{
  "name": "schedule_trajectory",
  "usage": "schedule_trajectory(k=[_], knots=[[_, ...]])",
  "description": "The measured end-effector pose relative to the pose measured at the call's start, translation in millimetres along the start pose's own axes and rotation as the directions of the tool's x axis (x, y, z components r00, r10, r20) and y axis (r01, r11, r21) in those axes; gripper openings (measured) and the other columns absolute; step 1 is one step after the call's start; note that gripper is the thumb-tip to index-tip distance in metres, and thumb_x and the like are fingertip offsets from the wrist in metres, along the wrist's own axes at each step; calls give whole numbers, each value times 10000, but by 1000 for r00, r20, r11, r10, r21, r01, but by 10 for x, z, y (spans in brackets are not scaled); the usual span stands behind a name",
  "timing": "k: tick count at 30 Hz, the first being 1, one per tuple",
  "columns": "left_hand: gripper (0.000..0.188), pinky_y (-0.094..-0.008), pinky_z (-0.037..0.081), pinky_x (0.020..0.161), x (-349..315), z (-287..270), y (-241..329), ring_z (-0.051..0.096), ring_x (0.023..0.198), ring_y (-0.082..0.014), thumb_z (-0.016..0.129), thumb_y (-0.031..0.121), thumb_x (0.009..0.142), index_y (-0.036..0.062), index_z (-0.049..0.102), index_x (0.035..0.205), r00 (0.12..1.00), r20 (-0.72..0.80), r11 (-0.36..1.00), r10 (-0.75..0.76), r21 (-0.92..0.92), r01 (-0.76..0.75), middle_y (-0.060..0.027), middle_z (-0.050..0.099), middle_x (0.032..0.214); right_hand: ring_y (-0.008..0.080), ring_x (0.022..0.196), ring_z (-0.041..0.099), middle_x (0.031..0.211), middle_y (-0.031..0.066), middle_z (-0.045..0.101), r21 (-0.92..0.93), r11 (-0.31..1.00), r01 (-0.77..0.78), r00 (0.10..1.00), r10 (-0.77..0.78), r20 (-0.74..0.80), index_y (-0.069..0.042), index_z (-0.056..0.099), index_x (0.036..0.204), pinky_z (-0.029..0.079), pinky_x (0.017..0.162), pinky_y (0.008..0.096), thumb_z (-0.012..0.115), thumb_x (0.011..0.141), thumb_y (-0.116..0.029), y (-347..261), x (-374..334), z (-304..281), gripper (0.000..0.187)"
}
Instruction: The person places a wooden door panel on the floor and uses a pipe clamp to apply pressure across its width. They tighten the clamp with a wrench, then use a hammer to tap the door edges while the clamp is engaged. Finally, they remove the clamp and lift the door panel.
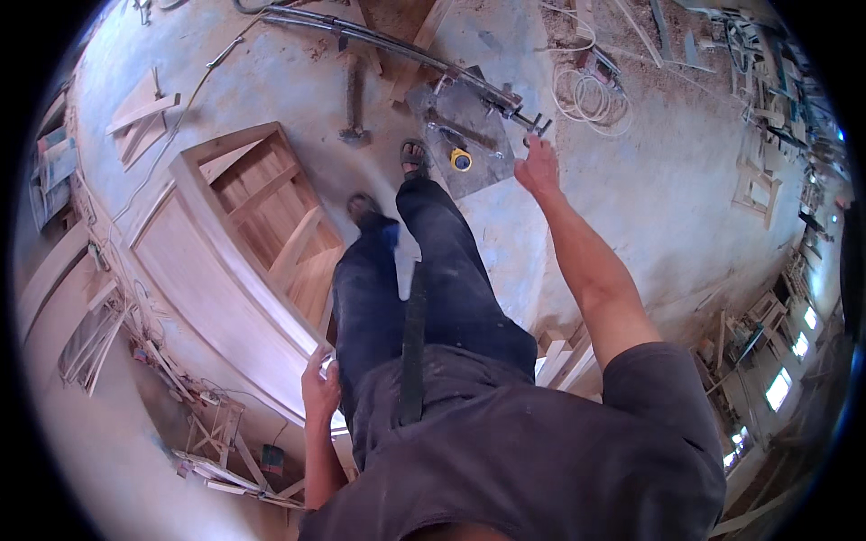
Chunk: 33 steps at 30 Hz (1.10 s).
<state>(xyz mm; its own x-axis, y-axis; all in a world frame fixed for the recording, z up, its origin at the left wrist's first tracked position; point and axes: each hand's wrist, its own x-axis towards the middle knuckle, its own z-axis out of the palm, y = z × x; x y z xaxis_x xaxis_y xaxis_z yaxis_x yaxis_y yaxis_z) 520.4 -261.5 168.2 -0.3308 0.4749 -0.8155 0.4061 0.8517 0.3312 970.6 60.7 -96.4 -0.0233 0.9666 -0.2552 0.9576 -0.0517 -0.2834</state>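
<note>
My left hand (321,383) is closed on the near edge of a large wooden furniture piece (212,288), which has a smooth panelled face and an open, braced inside. At arm's length ahead, my right hand (538,169) is closed at the handle end of a long metal bar clamp (397,50). The clamp's bars run away to the upper left across the floor. Just below its screw end lies a grey board (487,180) bearing a yellow tape measure (461,160). My right fingers are partly hidden, though they appear wrapped round the clamp handle.
A long-handled hammer (354,99) lies ahead of my feet. Offcuts (142,117) sit at the far left, and a coiled pale hose (586,99) at the far right. Wooden pieces (568,361) stand beside my right leg. Timber and frames (758,189) line the right side.
</note>
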Motion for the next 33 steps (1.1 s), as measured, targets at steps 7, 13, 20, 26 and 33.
schedule_trajectory(k=[7,13,20,26,33], knots=[[392,-381,464,1006,773,-175,248,640,1144,-315,610,139,923,-47,598,1268,999,-39,1000,-5,-23,4,-209,683,1182,399,895,602,1015,199,573,-311,935,173,985,-162,61,-62,514,1268,496,764,510,631,715,-54,-119,1135,358,565],[399,-380,469,996,1202,-182,2,646,1125,-329,606,175,924,-32,604,1265,996,-63,998,-57,6,58,-217,685,1159,410,881,626,984,204,572,-306,943,133,991,-131,29,-64,535,1127,508,734,522,629,751,-49,-299,1297,505,389],[383,-383,474,984,1798,-163,25,639,1133,-355,571,211,932,7,627,1252,1000,23,998,-20,-61,22,-200,674,1199,375,862,682,980,178,633,-453,851,265,914,-72,400,-61,625,981,538,718,507,586,838,-124,-388,1296,501,160],[465,-382,457,995,3224,268,1009,593,1205,-347,539,292,955,10,577,1322,926,-62,885,373,-275,-375,-206,631,1271,375,713,650,868,175,628,-321,864,388,864,-220,453,-56,600,794,499,634,513,617,729,-92,-1161,635,73,76],[232,-393,483,625,4444,749,2489,612,715,-226,617,235,914,8,607,960,948,302,253,-102,-914,318,-83,601,787,373,785,545,793,165,517,-26,957,287,916,-267,300,-48,520,761,421,677,489,635,646,-29,-2408,-463,-357,164]])
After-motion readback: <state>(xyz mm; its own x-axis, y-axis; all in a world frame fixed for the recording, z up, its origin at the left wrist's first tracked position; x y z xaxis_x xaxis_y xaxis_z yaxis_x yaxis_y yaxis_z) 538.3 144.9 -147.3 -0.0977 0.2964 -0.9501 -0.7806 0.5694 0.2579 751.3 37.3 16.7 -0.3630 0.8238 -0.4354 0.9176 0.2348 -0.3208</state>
